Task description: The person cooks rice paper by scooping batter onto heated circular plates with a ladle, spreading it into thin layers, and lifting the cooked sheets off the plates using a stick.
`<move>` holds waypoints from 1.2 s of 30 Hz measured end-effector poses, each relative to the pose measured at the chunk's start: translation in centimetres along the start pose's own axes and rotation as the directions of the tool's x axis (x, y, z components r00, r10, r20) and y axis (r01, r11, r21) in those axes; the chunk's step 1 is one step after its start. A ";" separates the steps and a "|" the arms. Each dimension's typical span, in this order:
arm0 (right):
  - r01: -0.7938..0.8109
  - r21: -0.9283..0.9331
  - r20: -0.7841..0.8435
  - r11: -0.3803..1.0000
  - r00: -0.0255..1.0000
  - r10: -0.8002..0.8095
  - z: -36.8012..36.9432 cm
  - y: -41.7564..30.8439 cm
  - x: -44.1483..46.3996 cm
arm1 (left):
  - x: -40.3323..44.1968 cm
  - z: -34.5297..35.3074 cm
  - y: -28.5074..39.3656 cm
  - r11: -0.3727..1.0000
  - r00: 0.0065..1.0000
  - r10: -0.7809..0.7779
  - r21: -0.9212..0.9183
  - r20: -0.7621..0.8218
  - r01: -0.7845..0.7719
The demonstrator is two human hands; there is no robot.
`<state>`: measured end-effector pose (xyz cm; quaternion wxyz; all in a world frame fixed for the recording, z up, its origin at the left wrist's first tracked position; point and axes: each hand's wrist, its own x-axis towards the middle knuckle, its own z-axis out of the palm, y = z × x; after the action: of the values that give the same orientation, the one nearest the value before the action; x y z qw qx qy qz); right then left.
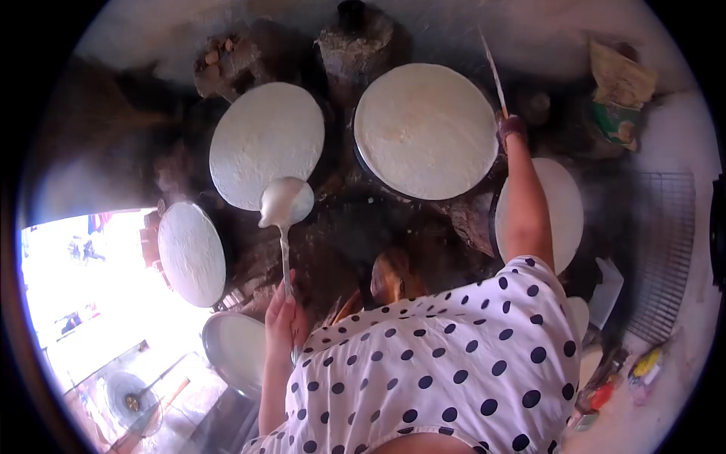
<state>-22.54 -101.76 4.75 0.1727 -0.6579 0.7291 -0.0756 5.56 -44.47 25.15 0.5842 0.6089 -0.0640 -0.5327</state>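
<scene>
My left hand (284, 316) is closed round the long handle of a ladle (300, 200). Pale batter coats the ladle's bowl and drips over one side. It hangs over the near edge of a round griddle (266, 144) spread with a pale batter sheet. Stretched forward, my right hand (511, 127) grips a long thin stick (491, 68) that points up and away. That hand is beside a larger griddle (426, 129), also covered with a pale sheet. Something dark covers part of the hand, and its fingers are hard to make out.
More pale-covered griddles stand at the left (193, 253) and under my right arm (556, 216). A metal basin (236, 348) of pale liquid is beside my left forearm. A wire rack (662, 253) leans at the right wall, and a sack (620, 94) lies behind.
</scene>
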 end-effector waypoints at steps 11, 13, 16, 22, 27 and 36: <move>0.092 0.293 0.103 0.952 0.986 -0.128 3.0 3.7 5.1 | 4.5 0.1 -2.3 0.813 0.975 -0.193 -0.539 0.108 0.221; 0.122 0.340 0.118 0.933 0.978 -0.171 -2.3 0.1 0.2 | 4.7 0.4 -2.0 0.811 0.976 -0.196 -0.544 0.097 0.217; 0.005 0.373 0.073 0.928 0.997 -0.035 -4.0 -1.1 -1.6 | 4.9 1.0 -1.3 0.813 0.977 -0.205 -0.547 0.051 0.199; 0.167 0.486 -0.015 0.858 0.983 -0.183 -2.9 -0.5 -2.5 | 5.1 0.3 -1.2 0.774 0.977 -0.177 -0.597 0.115 0.210; 0.241 0.586 -0.143 0.774 0.970 -0.194 -14.3 -8.1 -9.3 | 5.0 -0.6 -1.1 0.795 0.984 -0.121 -0.581 0.132 0.175; -0.486 0.833 0.417 0.265 0.866 0.277 3.9 5.1 -14.7 | 4.4 -2.1 -1.7 0.877 0.986 -0.101 -0.456 0.135 0.153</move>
<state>-24.86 -86.21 1.67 0.5892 -0.2547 0.6764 -0.3613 8.02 -45.67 20.80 0.6725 0.4246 0.0744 -0.6016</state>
